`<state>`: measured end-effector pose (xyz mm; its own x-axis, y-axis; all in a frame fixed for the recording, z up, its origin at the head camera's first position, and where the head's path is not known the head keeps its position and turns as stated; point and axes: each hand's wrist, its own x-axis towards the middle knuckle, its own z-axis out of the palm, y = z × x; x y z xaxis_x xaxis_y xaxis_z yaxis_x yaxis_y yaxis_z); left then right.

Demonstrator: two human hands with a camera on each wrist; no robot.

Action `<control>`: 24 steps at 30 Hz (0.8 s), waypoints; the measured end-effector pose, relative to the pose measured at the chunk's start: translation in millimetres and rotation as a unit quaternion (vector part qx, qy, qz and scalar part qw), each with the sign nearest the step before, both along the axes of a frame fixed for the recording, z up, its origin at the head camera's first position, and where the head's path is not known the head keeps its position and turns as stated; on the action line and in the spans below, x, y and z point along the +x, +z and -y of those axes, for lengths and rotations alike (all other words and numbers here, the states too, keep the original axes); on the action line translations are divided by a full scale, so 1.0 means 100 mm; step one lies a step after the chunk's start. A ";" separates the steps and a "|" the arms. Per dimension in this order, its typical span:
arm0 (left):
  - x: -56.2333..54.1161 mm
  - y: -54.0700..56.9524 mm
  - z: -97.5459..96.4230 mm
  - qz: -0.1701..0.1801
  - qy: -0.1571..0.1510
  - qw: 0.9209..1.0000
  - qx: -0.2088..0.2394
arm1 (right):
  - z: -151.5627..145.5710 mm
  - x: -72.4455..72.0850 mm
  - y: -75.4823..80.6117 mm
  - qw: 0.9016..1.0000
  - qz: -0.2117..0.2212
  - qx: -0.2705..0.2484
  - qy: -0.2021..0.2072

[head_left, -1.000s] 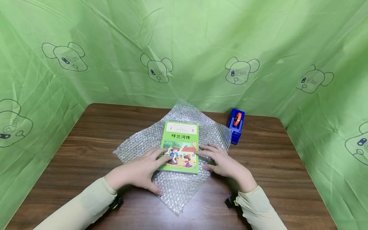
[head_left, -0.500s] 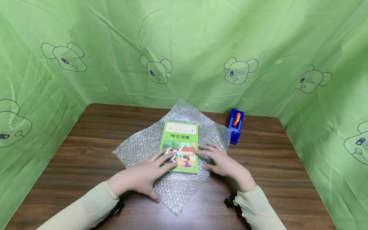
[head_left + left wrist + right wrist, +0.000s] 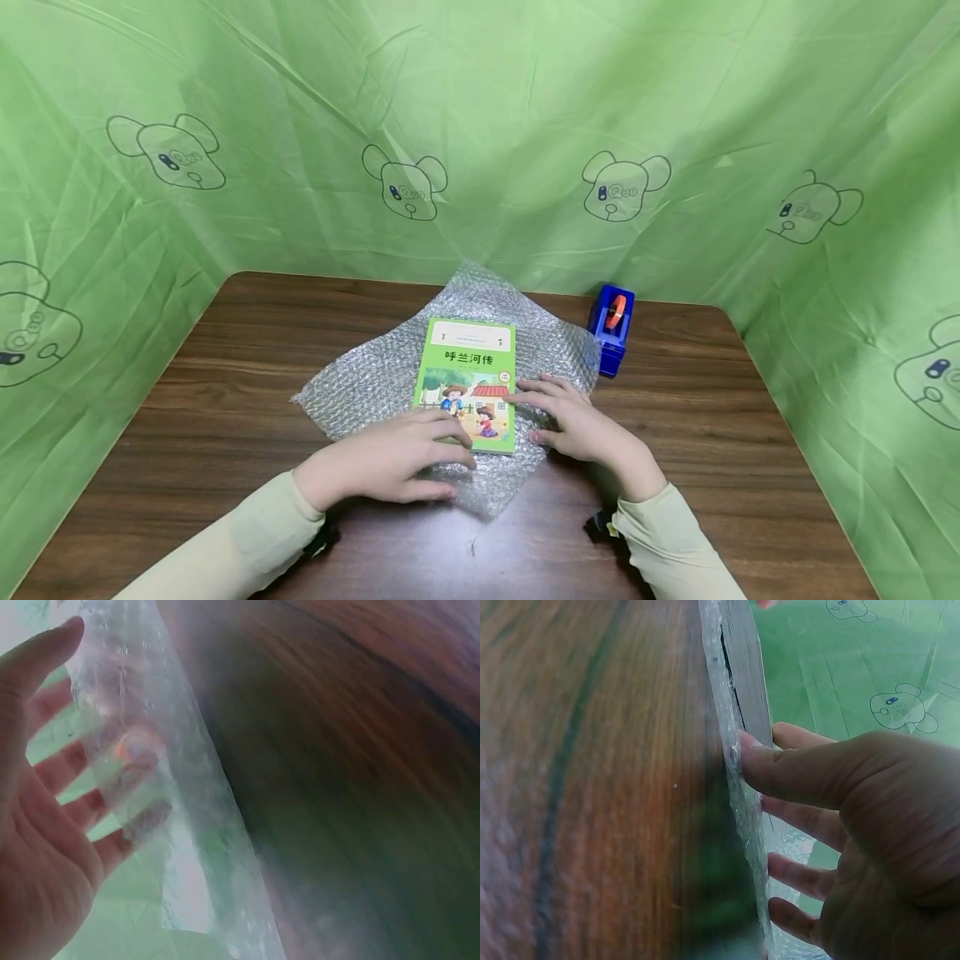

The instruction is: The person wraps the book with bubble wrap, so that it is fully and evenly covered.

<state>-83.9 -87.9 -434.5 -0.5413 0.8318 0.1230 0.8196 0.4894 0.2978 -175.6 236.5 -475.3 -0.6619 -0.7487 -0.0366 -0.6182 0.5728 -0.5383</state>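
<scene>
A green book (image 3: 469,358) with a cartoon cover lies face up on a sheet of bubble wrap (image 3: 367,379) in the head view. My left hand (image 3: 390,458) reaches over the book's lower left corner, its thumb at the near part of the wrap. Through the clear sheet (image 3: 214,847), the left fingers show in the left wrist view, with the thumb apart from them on the nearer side. My right hand (image 3: 581,425) rests its spread fingers on the wrap at the book's right edge. In the right wrist view, its thumb (image 3: 795,774) touches the wrap edge beside the pages (image 3: 748,667).
A blue tape dispenser (image 3: 611,333) with an orange roll (image 3: 617,312) stands behind the wrap's right corner. The brown wooden table (image 3: 225,367) is enclosed by green cloth walls (image 3: 495,100) printed with animal faces.
My left hand has slid toward me and right off the cover's picture, its thumb now at the wrap's near corner, which has shifted up and right. The book and right hand stay put.
</scene>
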 end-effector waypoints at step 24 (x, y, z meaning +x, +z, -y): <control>-0.38 -0.02 -0.07 0.063 0.271 0.956 0.089 | 0.00 0.02 0.03 1.000 0.010 -0.008 -0.005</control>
<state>-122.2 -80.8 -436.3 -0.9071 0.3965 0.1413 0.4116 0.7649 0.4955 -173.3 236.1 -472.3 -0.6685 -0.7428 -0.0373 -0.6018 0.5697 -0.5597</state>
